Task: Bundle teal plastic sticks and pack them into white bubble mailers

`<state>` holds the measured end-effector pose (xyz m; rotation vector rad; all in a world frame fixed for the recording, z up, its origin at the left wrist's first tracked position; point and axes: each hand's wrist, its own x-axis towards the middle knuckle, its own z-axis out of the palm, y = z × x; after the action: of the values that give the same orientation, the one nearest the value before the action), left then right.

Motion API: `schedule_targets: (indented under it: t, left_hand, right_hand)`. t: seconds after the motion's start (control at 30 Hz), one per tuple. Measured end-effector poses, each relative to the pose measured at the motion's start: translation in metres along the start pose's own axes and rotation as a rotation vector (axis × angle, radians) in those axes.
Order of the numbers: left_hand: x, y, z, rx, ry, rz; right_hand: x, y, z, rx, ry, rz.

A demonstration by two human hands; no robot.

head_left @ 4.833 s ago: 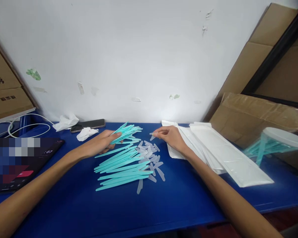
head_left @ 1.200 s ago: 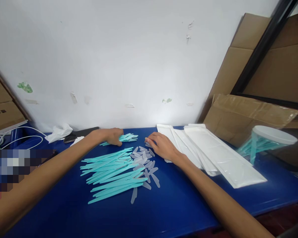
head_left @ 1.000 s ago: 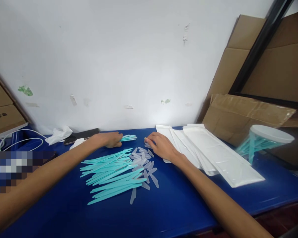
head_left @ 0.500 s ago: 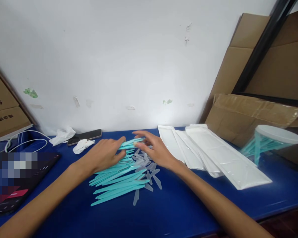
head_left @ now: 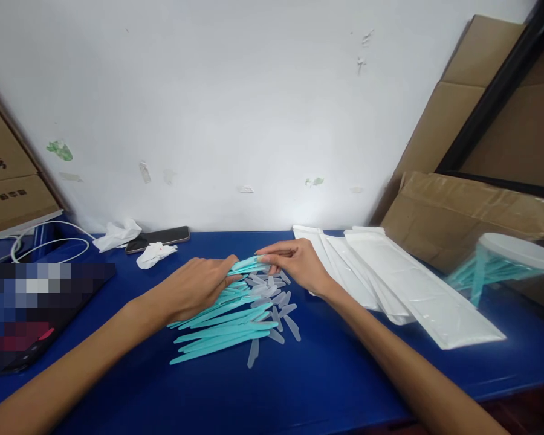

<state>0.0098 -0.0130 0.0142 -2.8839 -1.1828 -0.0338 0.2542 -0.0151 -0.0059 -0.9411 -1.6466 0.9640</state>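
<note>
My left hand (head_left: 202,284) is closed around a small bunch of turquoise eyebrow razors (head_left: 245,264), held just above the table. At the right end of that bunch, the thumb and fingers of my right hand (head_left: 294,263) are pinched together on the tips; whether a small cover is between them is hidden. Below my hands lies a pile of loose turquoise eyebrow razors (head_left: 222,335), side by side with their ends to the right. Several translucent blade covers (head_left: 292,328) are scattered at the pile's right side, partly under the held bunch.
White flat pouches (head_left: 417,284) overlap on the right. Beyond them a clear tub (head_left: 494,272) with a white rim holds more turquoise sticks. A phone (head_left: 163,237), crumpled tissues (head_left: 154,255), a white cable (head_left: 84,241) and a dark laptop-like device (head_left: 68,320) lie left. Cardboard (head_left: 462,205) leans at right.
My right hand's fingers, spread around the bunch's end before, have closed into a pinch there. My left hand keeps its hold. The whole view has shifted slightly.
</note>
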Motion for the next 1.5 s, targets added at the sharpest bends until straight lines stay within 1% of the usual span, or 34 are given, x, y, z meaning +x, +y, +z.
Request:
schedule_targets:
  t: [0.07, 0.17, 0.23, 0.27, 0.33, 0.43, 0.47, 0.53, 0.63, 0.7, 0.8, 0.87, 0.93, 1.07, 1.2, 1.3, 1.4, 1.5]
  left_hand:
    - [0.000, -0.005, 0.000, 0.028, 0.003, -0.015]
    - [-0.001, -0.015, -0.003, 0.049, 0.026, -0.081]
    - [-0.002, -0.019, -0.005, 0.030, 0.050, -0.114]
    - [-0.001, -0.020, -0.006, 0.016, 0.064, -0.118]
    - [-0.001, -0.018, -0.004, -0.015, 0.090, -0.102]
    - [0.001, -0.014, 0.001, -0.043, 0.109, -0.075]
    - [0.001, -0.013, 0.002, -0.051, 0.110, -0.072]
    - [0.002, -0.012, 0.005, -0.070, 0.114, -0.074]
    - [0.003, -0.011, 0.006, -0.110, 0.141, -0.085]
    - [0.003, -0.008, 0.006, -0.147, 0.159, -0.095]
    - [0.003, -0.004, 0.005, -0.204, 0.177, -0.105]
    - [0.003, -0.003, 0.004, -0.246, 0.184, -0.105]
    - [0.003, -0.005, 0.004, -0.291, 0.185, -0.108]
    - [0.006, -0.013, 0.004, -0.332, 0.214, -0.138]
    - [0.006, -0.018, 0.007, -0.321, 0.213, -0.176]
    - [0.007, -0.019, 0.010, -0.320, 0.234, -0.172]
    - [0.007, -0.019, 0.012, -0.331, 0.264, -0.173]
    - [0.007, -0.015, 0.011, -0.350, 0.269, -0.185]
  right_hand:
    - [0.003, 0.000, -0.012, -0.022, 0.051, -0.004]
    - [0.007, 0.002, -0.035, -0.089, 0.163, -0.005]
    - [0.009, 0.006, -0.046, -0.123, 0.171, 0.012]
    - [0.009, 0.009, -0.048, -0.130, 0.147, 0.022]
    - [0.009, 0.016, -0.045, -0.154, 0.073, 0.034]
    - [0.007, 0.025, -0.034, -0.259, -0.033, 0.036]
    - [0.006, 0.026, -0.031, -0.297, -0.054, 0.033]
    - [0.005, 0.023, -0.026, -0.330, -0.048, 0.011]
    - [0.001, 0.014, -0.020, -0.225, -0.010, -0.040]
    - [-0.001, 0.008, -0.014, -0.136, -0.050, -0.053]
    - [-0.004, 0.004, -0.005, -0.125, -0.110, -0.060]
    - [-0.004, 0.005, -0.001, -0.137, -0.096, -0.054]
    - [-0.002, 0.007, -0.003, -0.134, -0.045, -0.041]
    - [0.003, 0.009, -0.020, -0.114, 0.075, -0.021]
    - [0.005, 0.007, -0.033, -0.087, 0.086, -0.001]
    - [0.004, 0.006, -0.030, -0.046, 0.086, 0.007]
    - [0.002, 0.005, -0.019, -0.021, 0.075, 0.023]
    - [-0.001, 0.004, -0.009, -0.033, 0.082, 0.023]
